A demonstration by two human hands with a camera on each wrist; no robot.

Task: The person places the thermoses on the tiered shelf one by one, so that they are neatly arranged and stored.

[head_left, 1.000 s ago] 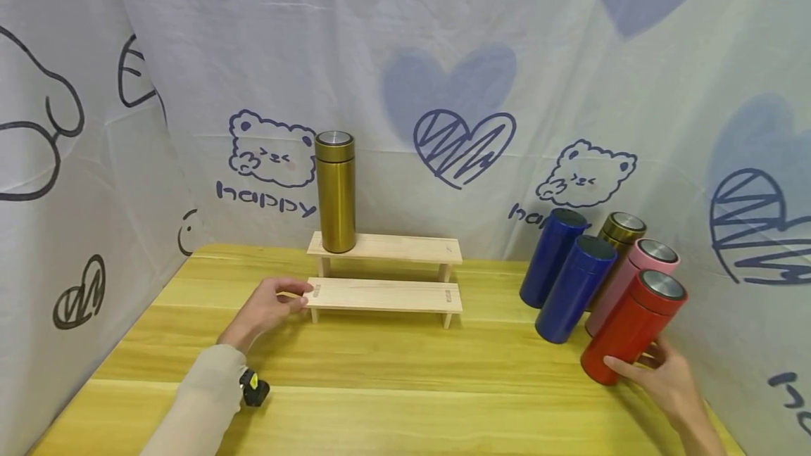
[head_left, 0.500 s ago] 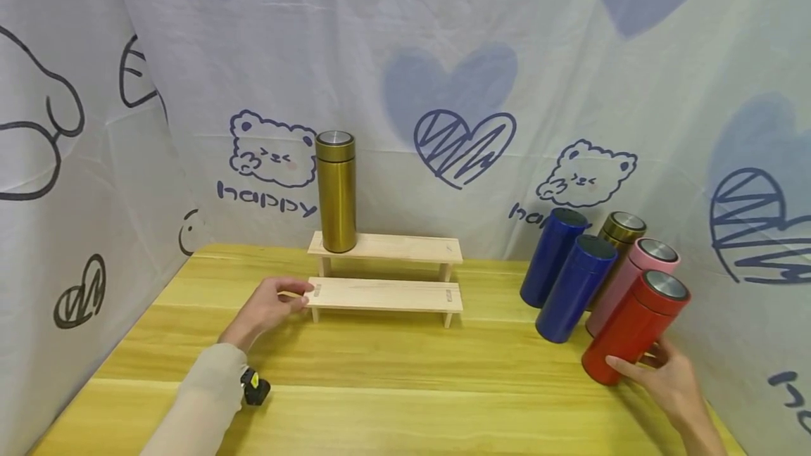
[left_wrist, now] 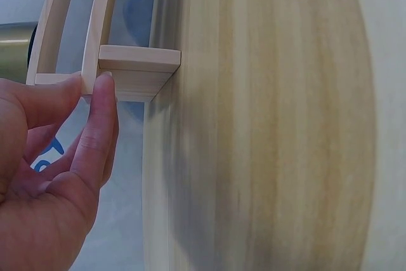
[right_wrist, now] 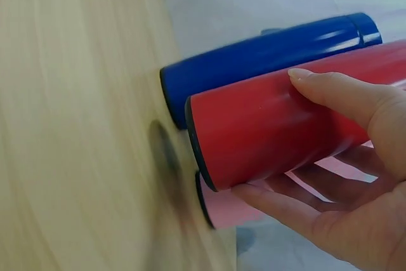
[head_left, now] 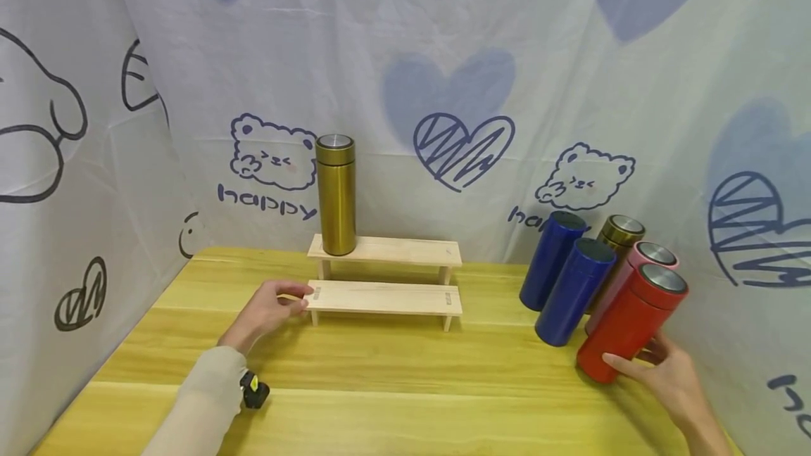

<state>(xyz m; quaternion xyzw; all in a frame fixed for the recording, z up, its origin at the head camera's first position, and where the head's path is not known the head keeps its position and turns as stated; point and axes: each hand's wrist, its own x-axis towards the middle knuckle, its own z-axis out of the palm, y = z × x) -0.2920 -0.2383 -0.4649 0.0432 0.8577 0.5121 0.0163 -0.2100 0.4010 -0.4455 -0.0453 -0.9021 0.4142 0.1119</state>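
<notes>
My left hand pinches the left end of the front, lower board of a two-step wooden rack; the left wrist view shows thumb and fingers on the board's end. A gold thermos stands upright at the left of the rack's rear step. At the right, my right hand holds a red thermos round its lower body, thumb on the near side. Its base hangs a little off the table, apart from its shadow in the right wrist view. Part of the fingers is hidden behind it.
Beside the red thermos stand two blue thermoses, a pink thermos and another gold thermos, the last two partly hidden. Printed cloth hangs behind and at both sides of the wooden table.
The red thermos has risen slightly off the table in my right hand and shifted a little left. My left hand stays on the rack.
</notes>
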